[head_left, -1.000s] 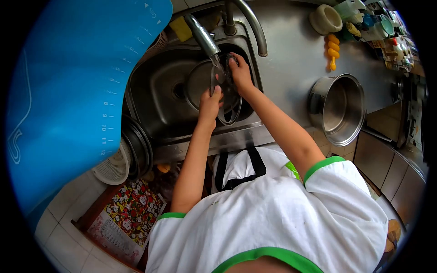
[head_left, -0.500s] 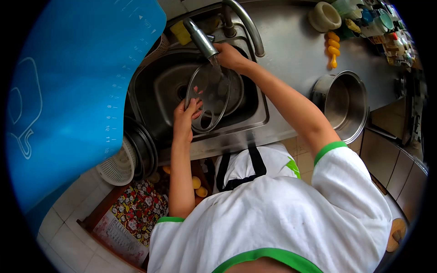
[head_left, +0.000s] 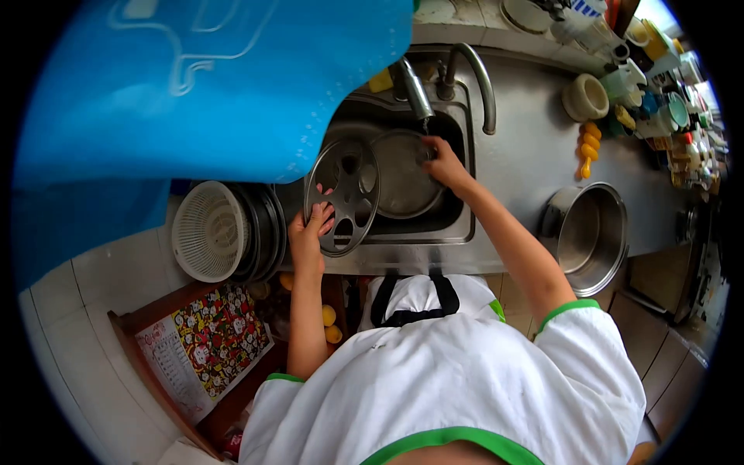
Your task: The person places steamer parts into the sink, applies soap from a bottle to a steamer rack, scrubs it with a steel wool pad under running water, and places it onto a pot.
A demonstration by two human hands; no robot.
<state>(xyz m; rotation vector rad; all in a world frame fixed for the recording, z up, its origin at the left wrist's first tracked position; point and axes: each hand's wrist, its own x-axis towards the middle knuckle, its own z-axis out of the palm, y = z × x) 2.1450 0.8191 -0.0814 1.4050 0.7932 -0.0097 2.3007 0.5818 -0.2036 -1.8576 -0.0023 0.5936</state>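
Observation:
My left hand (head_left: 311, 227) grips the lower left edge of a round metal steamer plate (head_left: 363, 219) with large holes, tilted up over the left part of the sink (head_left: 463, 225). My right hand (head_left: 446, 164) is just under the tap spout (head_left: 417, 91), where a thin stream of water runs. Its fingers are bent together around something small, dark and blurred that I cannot make out. Beneath it, a round metal pan or lid (head_left: 403, 182) lies in the sink.
A blue sheet (head_left: 232, 93) hangs across the upper left and hides part of the sink. On the right counter stand a steel pot (head_left: 585, 236), a stone mortar (head_left: 585, 98) and a yellow spiral object (head_left: 590, 151). A white colander (head_left: 208, 232) and dark pans (head_left: 267, 236) are at the left.
The steamer plate has moved left, out from under the tap, in my left hand. My right hand has come down from beside the spout to below it. The whole view has shifted.

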